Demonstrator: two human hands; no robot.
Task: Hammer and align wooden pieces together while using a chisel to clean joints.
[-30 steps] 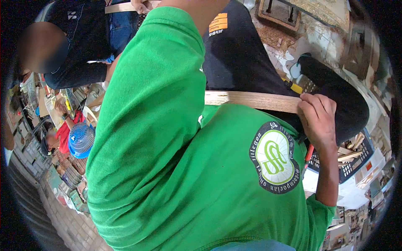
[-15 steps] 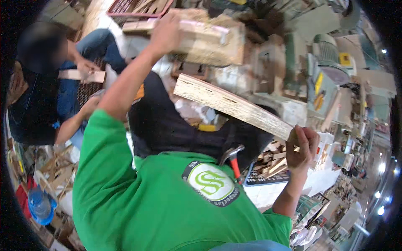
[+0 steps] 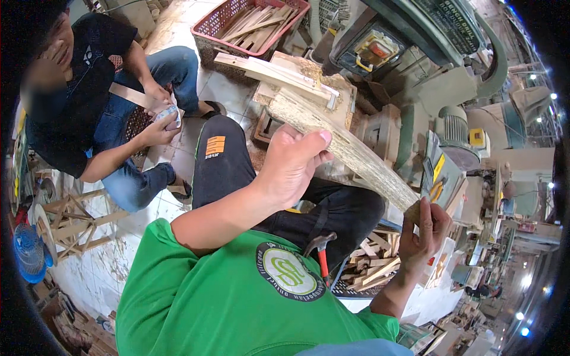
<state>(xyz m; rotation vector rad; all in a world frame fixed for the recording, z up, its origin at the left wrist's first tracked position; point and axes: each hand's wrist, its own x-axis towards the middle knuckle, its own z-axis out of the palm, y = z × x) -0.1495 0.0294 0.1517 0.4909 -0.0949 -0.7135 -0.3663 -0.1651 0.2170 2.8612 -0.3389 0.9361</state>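
Since half a second ago, the left hand (image 3: pixel 292 163) has come back from the pale strips (image 3: pixel 279 78) on the drill's table (image 3: pixel 263 94) to the long wooden strip (image 3: pixel 368 166), which slants from upper left to lower right in front of the person. The far end of this strip overlaps the near edge of that table in view, and its near end is at the right hand (image 3: pixel 423 232). That hand is closed on this end, thumb and fingers pinching it. Beside the strip's upper half, the left hand is curled in, thumb laid out and its tip overlapping the strip's edge; I can't tell whether it grips the wood or only meets it, as the fingers are partly hidden.

Below the strip, a hammer (image 3: pixel 323 256) with a red handle rests against the person's lap, next to a dark crate (image 3: pixel 389 283) of offcuts that the right forearm partly covers. Beyond the table is a red crate (image 3: pixel 203 28) of wooden strips, cut off at the top, and the drill press (image 3: pixel 415 35) runs out of view too. At left, a seated co-worker (image 3: pixel 77 118) holds a flat wooden piece (image 3: pixel 129 97).
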